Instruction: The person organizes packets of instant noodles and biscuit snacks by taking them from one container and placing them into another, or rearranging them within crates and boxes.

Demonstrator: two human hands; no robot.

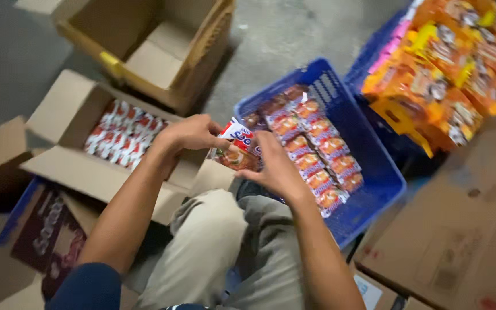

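Holding a small stack of snack packets (pixel 235 148) between them, the left hand (pixel 189 133) and the right hand (pixel 275 166) meet near the middle of the scene, above the person's bent knees (pixel 231 241); both are closed around the stack, the left gripping its left end, the right curled over its right side. How many packets the stack holds cannot be told, since blur merges them, though a red, white and blue wrapper shows on top and an orange one beneath. Just right of the hands sits one blue plastic crate (pixel 374 172) with two rows of orange-and-red packets (pixel 317 149) standing on edge, roughly seven or eight in each row. A second blue crate (pixel 374 54) lies far right, partly hidden under a heap of orange-and-yellow multipacks (pixel 449 69), too blurred to count. To the left are two open cardboard boxes: the nearer box (pixel 70 115) is filled with red-and-white packets (pixel 123 135), the farther box (pixel 162 51) shows only its flaps. One flattened carton (pixel 460 229) lies near right.
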